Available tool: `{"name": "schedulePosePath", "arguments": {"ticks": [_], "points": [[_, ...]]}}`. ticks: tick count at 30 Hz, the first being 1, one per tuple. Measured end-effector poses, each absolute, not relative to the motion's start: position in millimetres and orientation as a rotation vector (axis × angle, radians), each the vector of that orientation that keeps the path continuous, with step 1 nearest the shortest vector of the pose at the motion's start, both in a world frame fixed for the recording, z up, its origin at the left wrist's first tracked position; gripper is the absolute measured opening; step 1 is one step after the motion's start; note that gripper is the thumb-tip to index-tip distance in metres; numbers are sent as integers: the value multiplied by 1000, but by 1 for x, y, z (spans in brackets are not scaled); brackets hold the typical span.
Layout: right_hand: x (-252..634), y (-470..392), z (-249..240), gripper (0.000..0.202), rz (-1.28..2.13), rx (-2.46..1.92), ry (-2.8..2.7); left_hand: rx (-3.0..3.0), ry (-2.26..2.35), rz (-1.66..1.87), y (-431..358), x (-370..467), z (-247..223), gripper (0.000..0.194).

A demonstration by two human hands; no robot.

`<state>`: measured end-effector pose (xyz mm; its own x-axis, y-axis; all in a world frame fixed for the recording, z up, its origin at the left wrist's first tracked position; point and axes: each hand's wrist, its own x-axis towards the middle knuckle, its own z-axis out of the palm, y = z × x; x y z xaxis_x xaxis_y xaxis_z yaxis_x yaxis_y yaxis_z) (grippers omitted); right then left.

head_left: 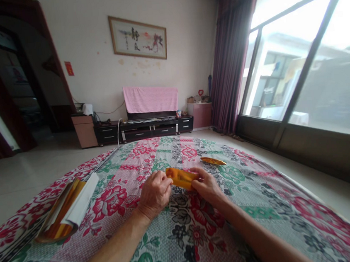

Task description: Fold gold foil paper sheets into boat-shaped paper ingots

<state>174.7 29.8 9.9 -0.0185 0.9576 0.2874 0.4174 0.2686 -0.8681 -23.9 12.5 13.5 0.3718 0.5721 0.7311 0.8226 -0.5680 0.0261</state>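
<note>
Between my two hands, above the table's middle, is a folded piece of golden-yellow paper [183, 179]. My left hand [156, 192] pinches its left end with curled fingers. At its right end, the thumb and fingers of my right hand [206, 185] grip the paper. A slim, pointed gold folded-paper piece [213, 160] lies on the cloth beyond my right hand, apart from it. To the left rests a stack of gold and brown sheets [65, 209] with white paper [81, 198] along its right side.
A flowered tablecloth [110, 233] in red, green and grey covers the round table. Past its far edge stand a low black cabinet [150, 132] and a screen under a pink cloth [151, 98]. Windows [306, 71] and a purple curtain [228, 58] are on the right.
</note>
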Motion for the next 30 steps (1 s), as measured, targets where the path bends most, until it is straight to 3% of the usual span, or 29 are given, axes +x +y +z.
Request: {"name": "schedulePosePath", "arguments": {"ticks": [5,12,22,26,30], "points": [[175,21,29,32,780,-1286,-1868,-2399,-1255,-1239,22,-28,6,23],[177,22,29,54,1060,-1200,-1689,-2672,-1073,-1431,21,-24,6,23],[173,16,33,36,1047,-1064,-1922,-2765,-1130,-1600,11,-12,14,22],[170,14,37,41,1196,-1062,-1782,-2772,-1211,-1790,11,-11,19,19],[166,12,39,29,1317,-996,-1732,-2797,-1350,-1853,12,-11,19,15]]}}
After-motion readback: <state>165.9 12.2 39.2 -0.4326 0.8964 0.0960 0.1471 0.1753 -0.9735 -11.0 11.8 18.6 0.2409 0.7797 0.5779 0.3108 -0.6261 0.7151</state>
